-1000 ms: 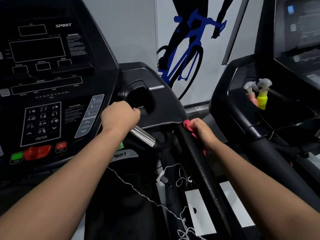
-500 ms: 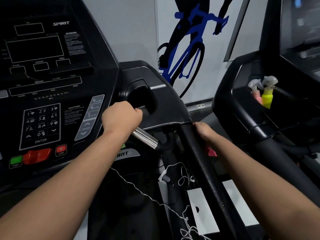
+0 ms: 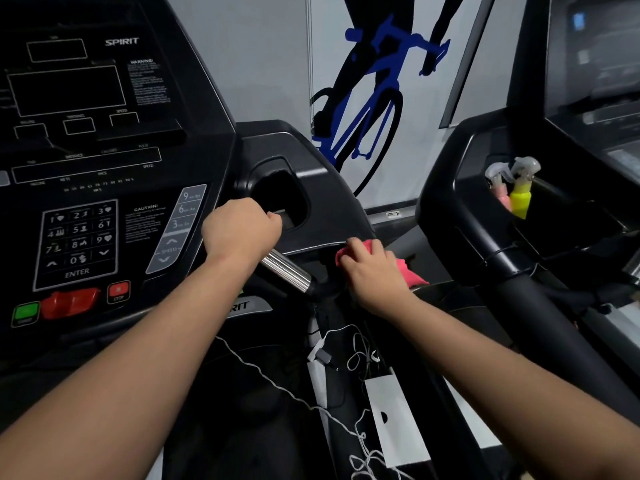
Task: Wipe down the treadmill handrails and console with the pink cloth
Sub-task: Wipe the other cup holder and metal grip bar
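The rigid black plastic treadmill console (image 3: 104, 168) gives firm backing. The left hand (image 3: 242, 230) curls round a chrome grip bar (image 3: 287, 270). Just right of it, the right hand (image 3: 374, 275), seemingly clutching, presses down the soft, light pink cloth (image 3: 412, 271), which is best held wadded in the palm.

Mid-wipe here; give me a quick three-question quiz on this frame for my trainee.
1. True or false: the left hand grips the silver grip bar.
2. The pink cloth is held by: A the left hand, B the right hand, C neither.
3. How many spray bottles stand in the neighbouring treadmill's tray?
Key: 1 true; 2 B; 3 two.
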A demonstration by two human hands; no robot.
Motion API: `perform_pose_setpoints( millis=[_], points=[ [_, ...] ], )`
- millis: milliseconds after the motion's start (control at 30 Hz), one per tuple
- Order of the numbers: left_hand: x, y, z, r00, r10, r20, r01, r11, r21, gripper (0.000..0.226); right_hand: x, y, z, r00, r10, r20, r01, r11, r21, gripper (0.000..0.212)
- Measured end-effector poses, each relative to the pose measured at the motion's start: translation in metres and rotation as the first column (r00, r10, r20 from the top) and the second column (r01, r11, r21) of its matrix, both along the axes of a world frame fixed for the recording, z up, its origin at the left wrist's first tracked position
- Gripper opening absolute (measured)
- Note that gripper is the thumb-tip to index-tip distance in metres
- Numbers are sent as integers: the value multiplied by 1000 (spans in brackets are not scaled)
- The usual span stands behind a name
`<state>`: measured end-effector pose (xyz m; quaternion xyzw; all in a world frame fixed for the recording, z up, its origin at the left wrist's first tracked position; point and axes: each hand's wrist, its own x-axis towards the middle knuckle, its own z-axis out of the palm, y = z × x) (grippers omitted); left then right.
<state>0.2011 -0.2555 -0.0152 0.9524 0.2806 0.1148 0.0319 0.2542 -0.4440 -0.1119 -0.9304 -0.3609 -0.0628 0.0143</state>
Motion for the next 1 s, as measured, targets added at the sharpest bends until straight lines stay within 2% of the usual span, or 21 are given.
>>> perform_pose_setpoints(
  millis=[100, 300, 433, 500, 600, 767, 900, 1000],
  points=[
    [-3, -2, 1, 1000, -6, 4, 6, 1000, -7, 44, -13, 17, 11, 991, -45, 127, 81, 951, -298, 33],
    [-7, 0, 4, 1000, -25, 14, 26, 999, -31, 44, -31, 27, 12, 990, 46, 133, 41, 811, -584, 40],
    [-7, 2, 2, 999, -26, 21, 26, 999, -31, 43, -26, 15, 23, 989, 123, -80, -146, 857, -494, 31],
    [-7, 2, 2, 999, -24, 29, 25, 999, -29, 43, -11, 10, 30, 982, 129, -140, -176, 894, -413, 29],
    [-6, 2, 2, 1000, -16, 26, 17, 1000, -24, 44, 8, 11, 35, 986, 89, -143, -128, 949, -287, 30],
    [-5, 1, 2, 999, -17, 28, 18, 999, -34, 44, -7, 10, 20, 999, 39, -24, -44, 960, -275, 29],
    [-5, 1, 2, 999, -21, 37, 23, 999, -35, 44, -19, -7, 16, 982, 160, -98, -183, 938, -296, 25],
    [-5, 1, 2, 999, -21, 43, 22, 999, -34, 44, 8, -14, 23, 955, 179, -236, -227, 954, -195, 20]
  ],
)
